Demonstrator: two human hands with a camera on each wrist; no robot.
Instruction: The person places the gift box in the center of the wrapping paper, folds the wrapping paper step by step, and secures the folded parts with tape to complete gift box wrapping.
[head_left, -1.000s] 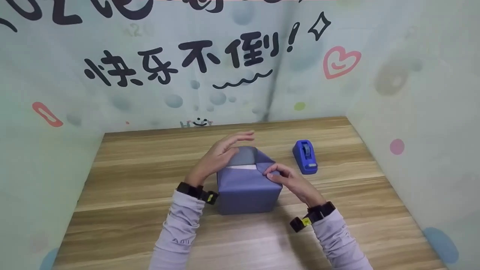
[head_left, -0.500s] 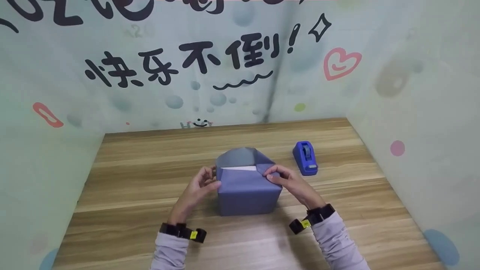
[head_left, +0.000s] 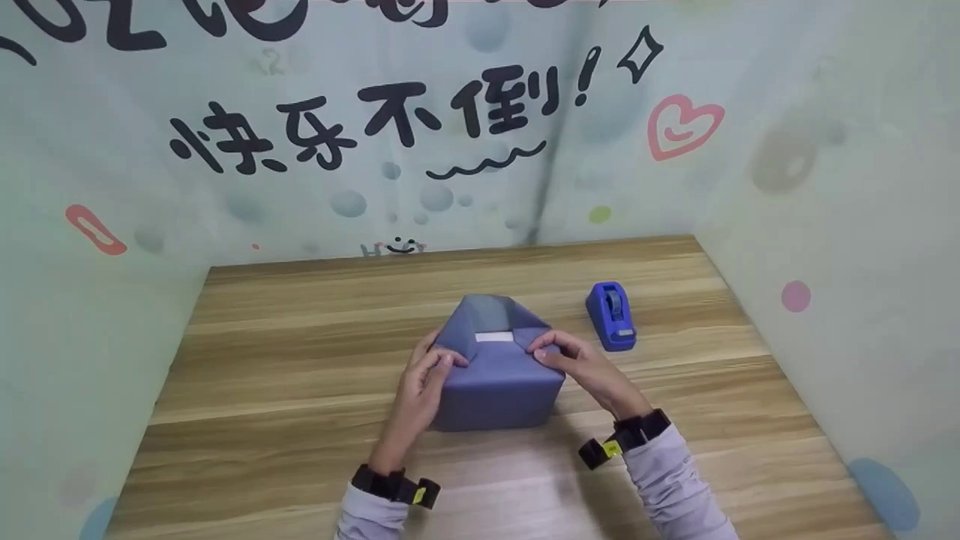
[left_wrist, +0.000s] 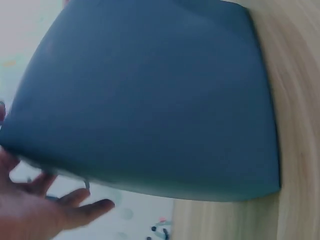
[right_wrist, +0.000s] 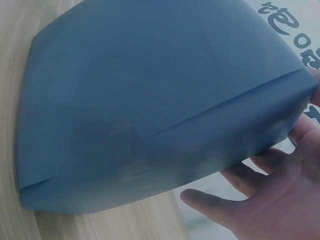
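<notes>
A box wrapped in blue-purple wrapping paper sits mid-table. At its far side a paper flap stands up, both its side corners folded inward, and a white strip shows between the folds. My left hand pinches the left fold with thumb and index finger on the top. On the right fold, the thumb and fingers of my right hand hold the paper down at the corner. Each wrist view is mostly filled by a side of the box; fingers of the left hand and right hand spread along its edge.
A blue tape dispenser stands on the wooden table, to the right of the box and a little behind it. Printed cloth walls enclose the table at the back and both sides.
My left hand came down from above the flap to the box's left side, then moved inward, folding the flap's left corner over the top. The right hand has stayed at its corner.
</notes>
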